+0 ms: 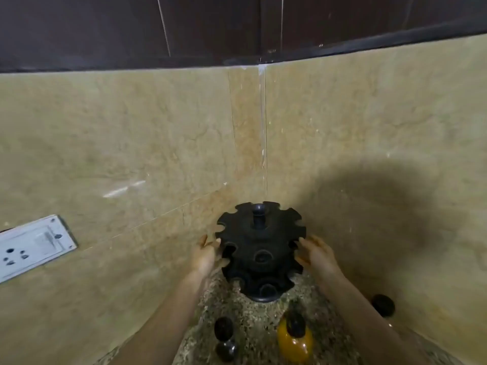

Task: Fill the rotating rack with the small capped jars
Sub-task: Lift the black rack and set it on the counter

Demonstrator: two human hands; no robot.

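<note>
Nearest, in front of the black rotating rack (261,250): yellow-filled jar (295,338), two dark-capped jars (224,328) on the speckled counter (253,320), another (383,305) to its right. Left hand (208,255) and right hand (317,255) flank the rack, fingers spread against its sides, slots empty. Behind it, the tiled wall corner (263,127); socket plate (31,246) far left.

beige marble walls (131,133) meet in a corner above a speckled granite counter (261,325), socket plate (31,248) left.

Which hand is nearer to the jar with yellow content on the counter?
Right. The right hand is at the rack, above the yellow jar and slightly to its right. The left hand is at the rack's opposite side, farther away.
</note>
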